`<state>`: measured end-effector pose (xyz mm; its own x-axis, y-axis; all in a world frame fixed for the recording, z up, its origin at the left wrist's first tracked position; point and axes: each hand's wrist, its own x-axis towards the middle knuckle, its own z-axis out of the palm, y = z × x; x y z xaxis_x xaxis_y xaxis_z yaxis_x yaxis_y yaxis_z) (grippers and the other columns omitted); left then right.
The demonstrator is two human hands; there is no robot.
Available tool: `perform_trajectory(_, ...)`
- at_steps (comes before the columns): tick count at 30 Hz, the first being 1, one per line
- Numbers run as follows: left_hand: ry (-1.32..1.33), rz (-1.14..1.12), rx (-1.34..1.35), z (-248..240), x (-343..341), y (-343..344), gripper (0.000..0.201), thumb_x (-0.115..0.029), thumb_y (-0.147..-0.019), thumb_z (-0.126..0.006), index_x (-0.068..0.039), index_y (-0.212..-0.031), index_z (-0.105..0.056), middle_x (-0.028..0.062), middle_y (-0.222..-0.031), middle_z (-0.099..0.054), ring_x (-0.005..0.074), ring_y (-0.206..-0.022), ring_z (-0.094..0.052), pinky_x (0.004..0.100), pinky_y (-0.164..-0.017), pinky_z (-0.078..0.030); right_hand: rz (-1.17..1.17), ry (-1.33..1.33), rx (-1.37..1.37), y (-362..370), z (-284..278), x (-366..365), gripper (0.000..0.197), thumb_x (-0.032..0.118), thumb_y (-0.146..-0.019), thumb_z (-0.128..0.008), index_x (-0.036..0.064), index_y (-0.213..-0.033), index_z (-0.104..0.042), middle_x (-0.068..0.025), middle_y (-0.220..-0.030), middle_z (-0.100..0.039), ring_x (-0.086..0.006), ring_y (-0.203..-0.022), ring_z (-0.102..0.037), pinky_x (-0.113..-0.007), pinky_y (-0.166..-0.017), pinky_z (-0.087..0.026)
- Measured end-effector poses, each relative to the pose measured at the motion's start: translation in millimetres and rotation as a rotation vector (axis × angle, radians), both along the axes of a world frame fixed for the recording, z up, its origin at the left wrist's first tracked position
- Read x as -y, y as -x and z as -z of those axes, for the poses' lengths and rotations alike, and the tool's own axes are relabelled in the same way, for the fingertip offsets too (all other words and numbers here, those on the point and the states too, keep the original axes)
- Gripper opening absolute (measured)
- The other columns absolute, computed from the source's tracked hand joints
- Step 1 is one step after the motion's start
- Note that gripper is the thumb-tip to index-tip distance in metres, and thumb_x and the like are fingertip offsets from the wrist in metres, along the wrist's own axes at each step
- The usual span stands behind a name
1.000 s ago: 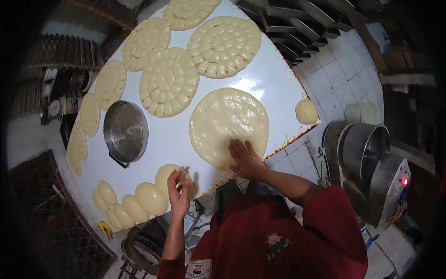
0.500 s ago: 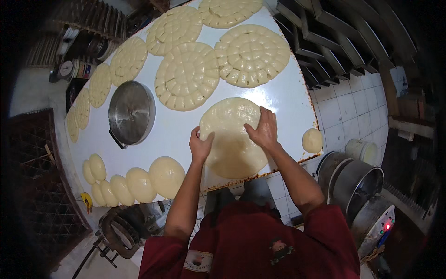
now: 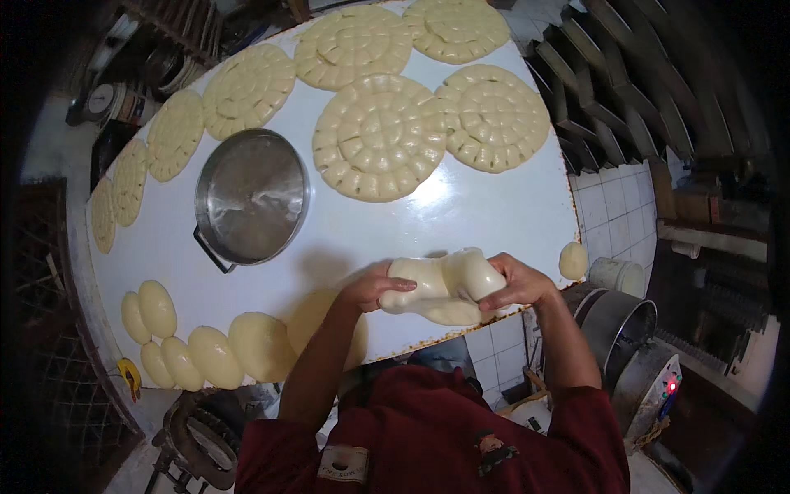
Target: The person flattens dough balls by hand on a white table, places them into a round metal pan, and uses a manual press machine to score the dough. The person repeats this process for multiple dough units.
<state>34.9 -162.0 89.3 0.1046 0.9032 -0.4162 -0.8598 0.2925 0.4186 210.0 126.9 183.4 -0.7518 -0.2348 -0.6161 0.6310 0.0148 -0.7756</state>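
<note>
A glossy piece of dough [image 3: 426, 281], folded over and bunched up, hangs between my two hands at the near edge of the white table [image 3: 346, 239]. My left hand [image 3: 370, 288] grips its left end, thumb lying on top. At the other end my right hand [image 3: 522, 281] is closed on the dough, fingers partly hidden behind it. Beyond my hands lie several flat round doughs scored in ring patterns, the nearest scored dough [image 3: 380, 136] straight ahead. Smooth dough balls [image 3: 211, 356] sit in a row by my left forearm.
A round metal pan [image 3: 247, 206] with a handle and liquid inside stands left of centre. One small dough ball [image 3: 573, 260] rests at the right edge. Metal drums [image 3: 629, 329] stand beside the table at right, near angled metal racks [image 3: 609, 90]. A yellow-handled tool [image 3: 129, 377] hangs at the left corner.
The dough was a flat round disc on the table under both hands; now it is gathered and folded between them. Both hands have moved right and wider apart. The view has shifted.
</note>
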Motion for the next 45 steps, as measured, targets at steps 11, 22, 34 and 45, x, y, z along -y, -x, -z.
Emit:
perform_trajectory(11,-0.227,-0.011,-1.201,-233.5,183.7,215.1,0.031,-0.011,-0.089,-0.086,0.000,-0.116,-0.075,0.0122,-0.109,-0.078,0.0216,-0.095,-0.073,0.0363,-0.086,-0.057,0.034,-0.049,-0.563,199.6,-161.9,112.6,0.056,0.003,-0.069,-0.092,-0.0052,-0.121,-0.075,-0.0049,-0.105,-0.079,-0.0112,-0.095,-0.069,-0.031,-0.087,-0.055)
perform_trajectory(22,0.578,-0.416,-1.859,-4.5,333.6,214.5,0.076,-0.028,-0.086,-0.091,0.004,-0.146,-0.057,0.0244,-0.139,-0.063,0.0415,-0.131,-0.058,0.0533,-0.112,-0.048,0.118,-0.778,-0.609,192.7,128.8,238.7,0.061,0.014,-0.089,-0.082,0.0079,-0.145,-0.061,-0.0201,-0.126,-0.069,-0.0386,-0.120,-0.068,-0.048,-0.095,-0.059)
perform_trajectory(34,1.149,-0.688,-1.068,41.0,290.0,194.4,0.066,-0.042,-0.100,-0.074,0.007,-0.132,-0.042,0.0189,-0.097,-0.068,0.0225,-0.067,-0.065,0.0371,-0.060,-0.056,0.618,-0.539,-0.195,258.3,178.5,270.6,0.056,0.024,-0.095,-0.065,-0.0064,-0.141,-0.057,-0.0283,-0.121,-0.073,-0.0380,-0.108,-0.074,-0.048,-0.097,-0.057)
perform_trajectory(45,1.054,-0.485,-0.587,-110.8,207.6,-12.4,0.068,-0.040,-0.097,-0.085,0.000,-0.125,-0.037,0.0149,-0.102,-0.061,0.0179,-0.067,-0.062,0.0350,-0.054,-0.055,0.680,-0.103,0.149,-1.6,69.7,200.8,0.059,0.015,-0.095,-0.060,-0.0094,-0.140,-0.031,-0.0288,-0.101,-0.069,-0.0317,-0.076,-0.073,-0.044,-0.063,-0.059)
